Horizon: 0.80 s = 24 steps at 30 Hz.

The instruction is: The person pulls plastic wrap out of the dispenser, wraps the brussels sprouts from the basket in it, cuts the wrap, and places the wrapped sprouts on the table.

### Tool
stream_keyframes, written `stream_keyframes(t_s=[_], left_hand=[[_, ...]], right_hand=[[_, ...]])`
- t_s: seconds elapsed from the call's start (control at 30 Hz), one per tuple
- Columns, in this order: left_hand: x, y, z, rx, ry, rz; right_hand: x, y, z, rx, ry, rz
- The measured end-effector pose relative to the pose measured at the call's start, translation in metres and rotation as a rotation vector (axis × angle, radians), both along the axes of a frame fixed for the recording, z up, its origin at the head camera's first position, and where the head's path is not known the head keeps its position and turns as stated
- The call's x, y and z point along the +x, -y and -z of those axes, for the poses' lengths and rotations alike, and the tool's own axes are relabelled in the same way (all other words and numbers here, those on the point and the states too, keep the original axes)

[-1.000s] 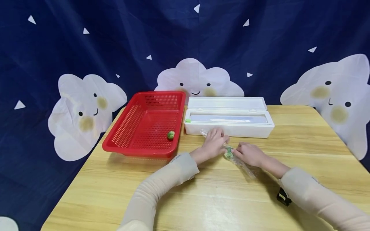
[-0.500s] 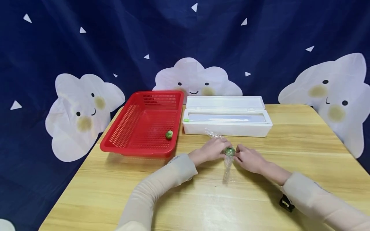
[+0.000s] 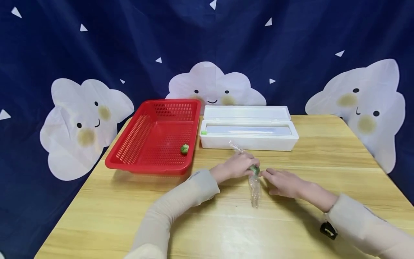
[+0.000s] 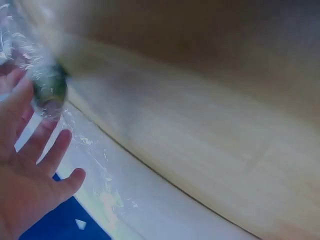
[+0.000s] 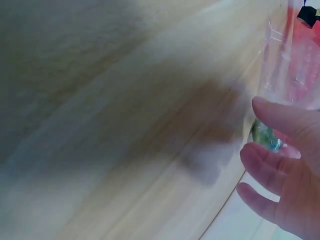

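In the head view my left hand (image 3: 238, 165) pinches a small round green vegetable, like a Brussels sprout (image 3: 254, 169), wrapped in clear cling film. One twisted tail of the film (image 3: 254, 192) runs toward the front of the table, another goes back past the left hand. The left wrist view has the wrapped sprout (image 4: 50, 90) at the thumb and index finger, the other fingers spread. My right hand (image 3: 284, 182) is just right of the sprout, fingers loosely bent with nothing between them. In the right wrist view its thumb and fingers (image 5: 270, 167) stand apart, sprout beyond.
A red plastic basket (image 3: 148, 168) stands on the left of the wooden table (image 3: 207, 230), with a second sprout (image 3: 184, 149) inside. Behind the hands is a white cling film dispenser box (image 3: 249, 142) with its lid raised. A dark patterned curtain (image 3: 142, 43) hangs behind the table.
The film tail has swung from pointing right to pointing toward the front. My right hand has let go of the wrapped sprout and drawn slightly right; my left hand keeps hold.
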State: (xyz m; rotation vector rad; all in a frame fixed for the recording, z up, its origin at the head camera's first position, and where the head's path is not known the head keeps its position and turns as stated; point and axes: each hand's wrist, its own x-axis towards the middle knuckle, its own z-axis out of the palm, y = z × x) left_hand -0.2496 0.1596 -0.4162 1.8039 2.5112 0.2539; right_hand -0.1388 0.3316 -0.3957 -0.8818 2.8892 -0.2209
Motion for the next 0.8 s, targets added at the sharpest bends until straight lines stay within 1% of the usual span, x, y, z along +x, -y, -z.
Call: stream_keyframes(t_s=[0.07,0.13,0.2,0.33,0.43,0.53,0.67,0.8], left_hand=[[0.004,0.003,-0.003,0.01,-0.02,0.022],[0.006,0.006,-0.005,0.018,-0.017,0.026],[0.006,0.009,-0.006,0.013,0.01,0.003],[0.003,0.009,-0.005,-0.02,0.061,-0.07],[0.001,0.006,-0.002,-0.051,0.069,-0.088],[0.001,0.004,0.0,-0.067,0.075,-0.079],[0.0,0.005,0.0,-0.084,0.09,-0.066],[-0.003,0.012,-0.002,-0.104,0.147,-0.039]], right_hand=[[0.005,0.001,-0.001,0.002,-0.005,-0.036],[0.009,0.003,-0.003,-0.001,-0.018,-0.068],[0.01,0.005,-0.004,-0.005,-0.034,-0.085],[0.008,0.01,-0.004,-0.01,-0.076,-0.097],[0.004,0.014,-0.001,0.007,-0.094,-0.096],[0.001,0.019,0.003,0.016,-0.092,-0.081],[-0.005,0.025,0.011,-0.011,-0.109,-0.073],[-0.005,0.029,0.015,-0.048,-0.105,-0.087]])
